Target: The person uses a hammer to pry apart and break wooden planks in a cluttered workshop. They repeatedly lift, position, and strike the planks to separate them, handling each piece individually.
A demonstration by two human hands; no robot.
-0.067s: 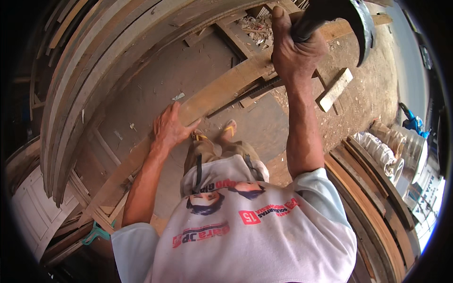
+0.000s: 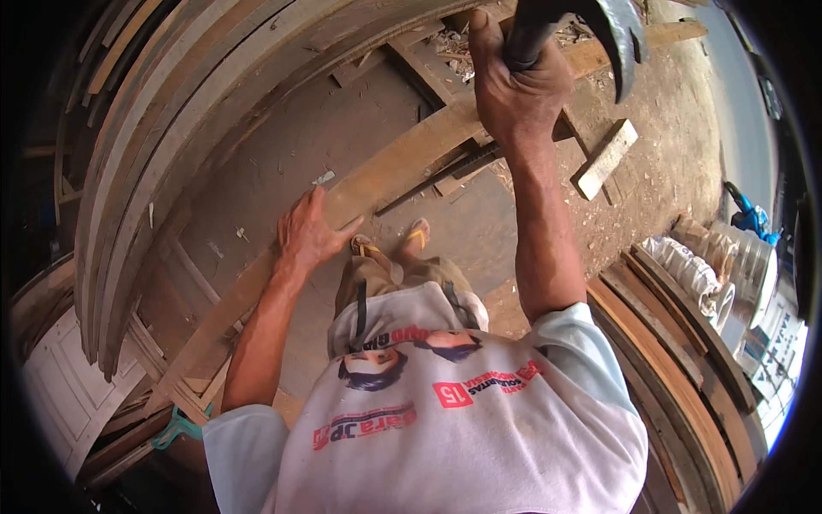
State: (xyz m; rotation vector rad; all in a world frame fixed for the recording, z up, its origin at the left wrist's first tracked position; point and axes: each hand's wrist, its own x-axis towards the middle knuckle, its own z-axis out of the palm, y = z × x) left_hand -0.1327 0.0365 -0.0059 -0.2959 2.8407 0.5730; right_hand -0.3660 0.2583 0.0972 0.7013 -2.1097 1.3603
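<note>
Your left hand (image 2: 304, 231) clasps the long plank (image 2: 402, 163), likely steadying it, while your right hand (image 2: 522, 90) grips a hammer (image 2: 621, 47) at far right.

Right hand (image 2: 524, 96) lifted and clenched, left hand (image 2: 303, 233) lower with its back upward.
The right forearm (image 2: 550, 236) reaches nearly straight ahead, its right wrist (image 2: 521, 144) roughly in line, the fingers curled into a tight fist and the right thumb (image 2: 486, 36) extended forward on the fist's left side. The left forearm (image 2: 264, 343) slants forward and rightward to the left wrist (image 2: 289, 267); that hand's fingers lie close together, pointing ahead, while the left thumb (image 2: 347, 231) stretches out sideways to the right.
</note>
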